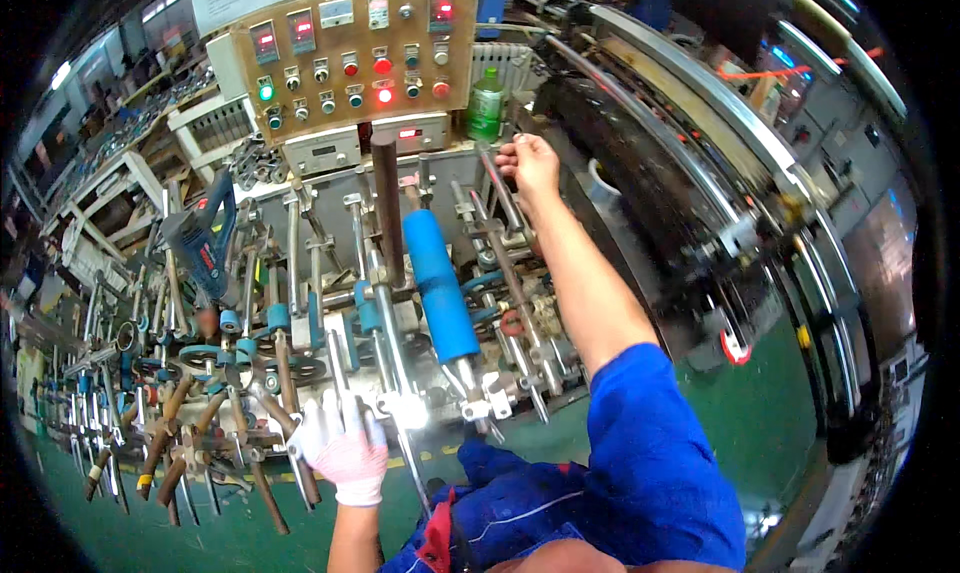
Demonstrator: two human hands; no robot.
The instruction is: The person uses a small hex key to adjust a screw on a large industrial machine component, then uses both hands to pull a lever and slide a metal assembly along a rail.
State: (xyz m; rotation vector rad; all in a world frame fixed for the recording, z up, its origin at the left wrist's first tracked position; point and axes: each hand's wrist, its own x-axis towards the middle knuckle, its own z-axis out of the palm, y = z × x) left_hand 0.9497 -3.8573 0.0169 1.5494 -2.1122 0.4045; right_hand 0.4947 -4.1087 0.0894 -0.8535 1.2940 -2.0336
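Observation:
My left hand [347, 447], in a white and pink glove, is low in front of the machine with its fingers stretched apart. Beneath its fingertips are metal rods, though contact is hard to judge. My bare right hand [530, 165] reaches far forward, its fingers curled together beside the upper end of a slanted metal rod [499, 191]; whatever they hold is too small to make out. Between my hands lies a blue roller [440, 285] on a metal shaft. A dark upright bar [388, 213] stands just left of it.
A control panel [350, 58] with lit buttons and displays rises at the back. Next to it stands a green bottle [487, 108]. A blue power tool [203, 235] rests among the rods at left. Long machine rails [660, 123] run along the right, above a green floor [755, 413].

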